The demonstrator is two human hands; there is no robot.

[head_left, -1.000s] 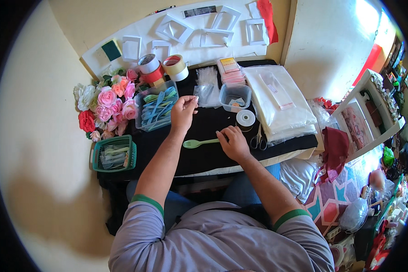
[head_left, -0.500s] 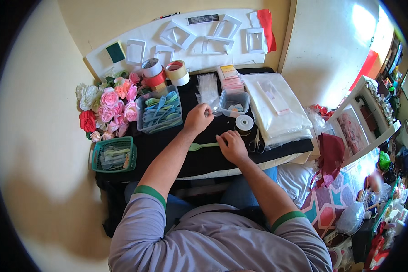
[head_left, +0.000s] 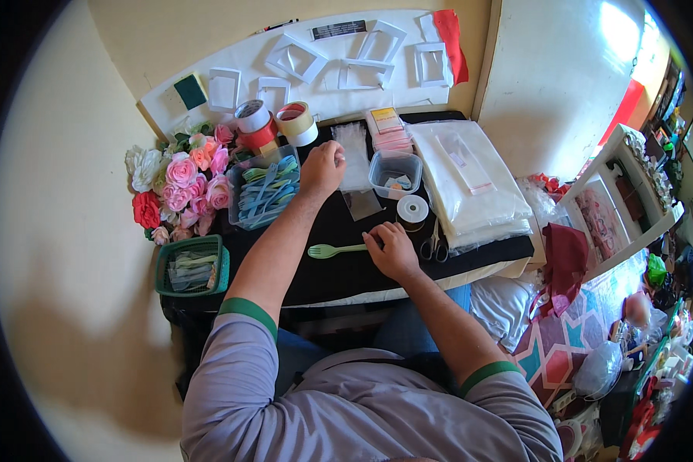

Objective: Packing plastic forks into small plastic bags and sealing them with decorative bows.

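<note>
A light green plastic fork (head_left: 327,251) lies on the black table cloth, tines to the left. The fingers of my right hand (head_left: 393,250) are bent over the end of its handle, pinning it. My left hand (head_left: 323,168) is raised at the left edge of a stack of clear plastic sleeves (head_left: 352,158), its fingers curled together; whatever may be between them is hidden. One loose clear sleeve (head_left: 363,205) rests on the cloth between my hands. Beside my left hand stands a clear tub (head_left: 248,217) of blue and green plastic cutlery.
A green basket (head_left: 225,269) holds wrapped cutlery at the left, below artificial flowers (head_left: 183,173). Tape rolls (head_left: 252,117) stand behind. Right of centre are a small clear tub (head_left: 377,185), a ribbon spool (head_left: 413,209), scissors (head_left: 436,245) and large plastic bags (head_left: 477,212).
My left hand has moved back and left, from beside the small tub to the sleeve stack. A loose sleeve now shows on the cloth. My right hand stays at the fork's handle.
</note>
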